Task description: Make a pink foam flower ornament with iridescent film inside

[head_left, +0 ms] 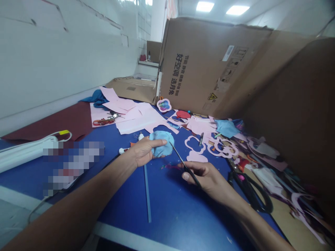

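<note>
A round light-blue fabric piece (162, 148) is pinched in my left hand (143, 150), with the thumb lying on its face. Between the thumb and fingers of my right hand (202, 174) are slim dark tweezers (179, 156). Their tip touches, or nearly touches, the right edge of the fabric. Partly hidden behind my left hand is a white and orange tool (124, 150) that looks like a glue gun. On the blue table below the fabric lies a narrow grey-blue strip (148, 198).
Pink sheets (141, 116) and keys (114, 115) lie behind my left hand. Flower-shaped pink cutouts (195, 144) and scraps spread to the right. Large black-handled scissors (255, 195) lie beside my right forearm. A big cardboard box (199, 69) walls the back and right.
</note>
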The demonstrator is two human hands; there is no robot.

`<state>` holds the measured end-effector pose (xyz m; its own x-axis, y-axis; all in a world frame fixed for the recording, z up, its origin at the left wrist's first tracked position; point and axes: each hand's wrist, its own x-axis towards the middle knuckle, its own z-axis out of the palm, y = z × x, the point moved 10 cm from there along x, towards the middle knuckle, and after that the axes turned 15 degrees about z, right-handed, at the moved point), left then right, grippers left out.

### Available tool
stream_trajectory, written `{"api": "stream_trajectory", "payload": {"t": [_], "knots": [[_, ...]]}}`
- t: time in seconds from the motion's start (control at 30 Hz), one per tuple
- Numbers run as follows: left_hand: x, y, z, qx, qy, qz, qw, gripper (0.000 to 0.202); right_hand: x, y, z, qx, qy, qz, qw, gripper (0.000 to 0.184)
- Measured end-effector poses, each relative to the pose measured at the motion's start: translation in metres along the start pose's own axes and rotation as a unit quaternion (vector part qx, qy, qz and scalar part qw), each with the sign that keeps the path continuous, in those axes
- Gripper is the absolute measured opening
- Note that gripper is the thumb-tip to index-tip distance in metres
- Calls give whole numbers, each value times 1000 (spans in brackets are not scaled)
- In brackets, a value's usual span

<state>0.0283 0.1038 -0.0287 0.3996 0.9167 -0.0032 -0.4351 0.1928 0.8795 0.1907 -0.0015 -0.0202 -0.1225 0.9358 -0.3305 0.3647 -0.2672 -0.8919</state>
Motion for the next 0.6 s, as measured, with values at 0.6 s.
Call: {"api": "stream_trajectory", "payload": {"t": [0.6], "knots": [[0,3,3,4,-4,16,1000,26,2,7,2,-1,-6,20,1000,53]]}}
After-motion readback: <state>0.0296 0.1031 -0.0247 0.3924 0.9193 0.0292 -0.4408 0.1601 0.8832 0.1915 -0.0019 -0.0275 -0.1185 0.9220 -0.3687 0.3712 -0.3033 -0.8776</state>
